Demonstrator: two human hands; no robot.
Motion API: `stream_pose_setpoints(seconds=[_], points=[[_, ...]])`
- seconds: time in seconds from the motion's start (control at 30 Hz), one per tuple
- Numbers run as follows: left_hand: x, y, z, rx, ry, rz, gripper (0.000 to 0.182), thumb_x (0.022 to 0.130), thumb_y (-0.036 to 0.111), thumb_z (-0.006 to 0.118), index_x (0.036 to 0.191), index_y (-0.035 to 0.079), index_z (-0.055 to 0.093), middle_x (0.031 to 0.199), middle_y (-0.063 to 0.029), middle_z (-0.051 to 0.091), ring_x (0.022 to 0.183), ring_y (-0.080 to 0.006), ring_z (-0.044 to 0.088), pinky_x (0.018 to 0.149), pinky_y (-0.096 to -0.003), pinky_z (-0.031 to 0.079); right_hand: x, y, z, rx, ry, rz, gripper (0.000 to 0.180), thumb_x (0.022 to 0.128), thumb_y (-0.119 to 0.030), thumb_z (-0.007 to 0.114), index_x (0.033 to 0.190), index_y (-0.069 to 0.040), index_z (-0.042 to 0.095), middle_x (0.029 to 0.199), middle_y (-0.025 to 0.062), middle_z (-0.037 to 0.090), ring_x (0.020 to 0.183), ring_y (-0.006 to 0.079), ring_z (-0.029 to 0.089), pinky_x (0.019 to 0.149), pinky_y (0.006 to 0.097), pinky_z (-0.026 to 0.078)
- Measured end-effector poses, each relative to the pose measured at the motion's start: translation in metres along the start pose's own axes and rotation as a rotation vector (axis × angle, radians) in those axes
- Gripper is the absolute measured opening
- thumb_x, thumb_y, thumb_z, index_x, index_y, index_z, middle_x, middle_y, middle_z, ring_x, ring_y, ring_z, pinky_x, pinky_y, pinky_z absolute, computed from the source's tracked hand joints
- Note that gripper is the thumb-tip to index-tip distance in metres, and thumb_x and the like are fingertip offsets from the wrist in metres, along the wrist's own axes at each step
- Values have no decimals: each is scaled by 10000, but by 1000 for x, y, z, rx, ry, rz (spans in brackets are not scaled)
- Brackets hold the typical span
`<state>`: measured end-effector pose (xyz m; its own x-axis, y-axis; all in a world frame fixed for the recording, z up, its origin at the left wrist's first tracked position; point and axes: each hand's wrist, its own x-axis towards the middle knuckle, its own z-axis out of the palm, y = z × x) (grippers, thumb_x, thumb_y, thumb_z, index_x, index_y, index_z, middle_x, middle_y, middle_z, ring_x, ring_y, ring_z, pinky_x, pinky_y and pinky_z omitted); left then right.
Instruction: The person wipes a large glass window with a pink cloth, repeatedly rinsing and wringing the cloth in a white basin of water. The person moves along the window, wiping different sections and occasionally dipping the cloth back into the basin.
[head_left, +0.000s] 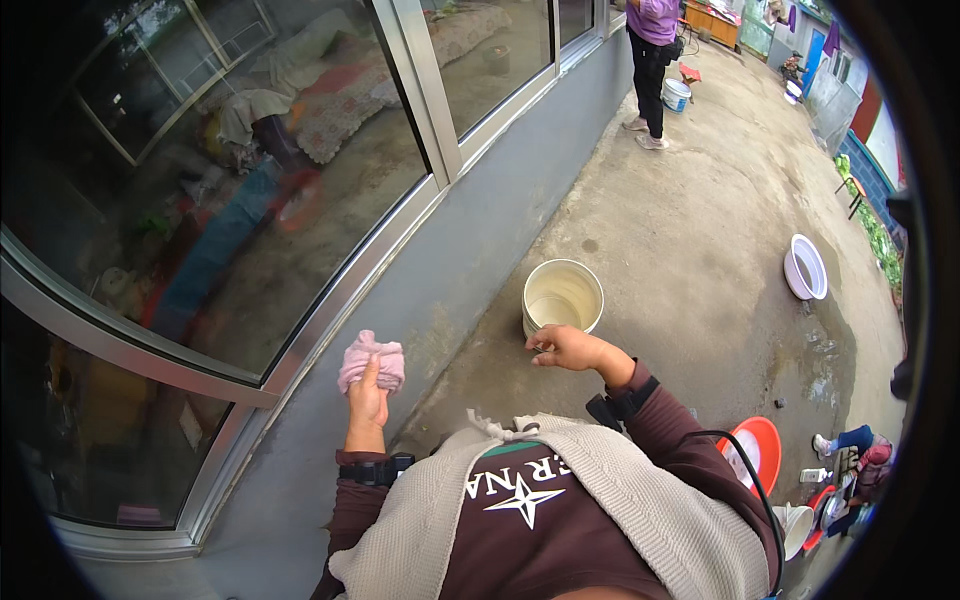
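A folded pink cloth (372, 363) is held in my left hand (367, 405), the thumb pressed across it, in front of the grey wall below the windows. My right hand (568, 349) holds nothing; its fingers are loosely curled and apart, over the near rim of a white plastic bucket (563, 264). The bucket stands on the concrete ground and its inside is pale; I cannot tell how much water it holds. To the left, large glass panes (315, 225) in metal frames reflect the yard, with bedding and other things showing in them.
A person in a purple top (652, 67) stands ahead near another bucket (676, 95). A white basin (805, 268) sits on wet concrete at right. Behind on the right are a red basin (766, 450), a pale bucket (796, 529) and a seated person (874, 465).
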<state>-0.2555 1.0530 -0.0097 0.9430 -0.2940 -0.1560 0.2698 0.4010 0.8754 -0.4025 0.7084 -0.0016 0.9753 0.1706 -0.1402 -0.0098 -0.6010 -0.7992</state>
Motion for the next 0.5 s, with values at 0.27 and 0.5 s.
stream_pose_setpoints(seconds=[0.27, 0.5], points=[[-22, -48, 175, 326, -852, -314, 561, 946, 235, 569, 1415, 28, 343, 1365, -75, 467, 1261, -195, 442, 1053, -359, 370, -21, 39, -10, 1422, 0, 47, 583, 970, -461, 451, 1402, -81, 356, 1357, 103, 463, 1202, 246, 493, 969, 412, 457], [5, -94, 228, 688, -764, -409, 377, 948, 349, 566, 1124, 20, 623, 937, -14, 643, 804, -98, 574, 724, -250, 472, -44, 82, -25, 1495, 269, 75, 487, 994, -361, 435, 1350, -30, 421, 1317, 142, 518, 1169, 257, 548, 1015, 391, 435]])
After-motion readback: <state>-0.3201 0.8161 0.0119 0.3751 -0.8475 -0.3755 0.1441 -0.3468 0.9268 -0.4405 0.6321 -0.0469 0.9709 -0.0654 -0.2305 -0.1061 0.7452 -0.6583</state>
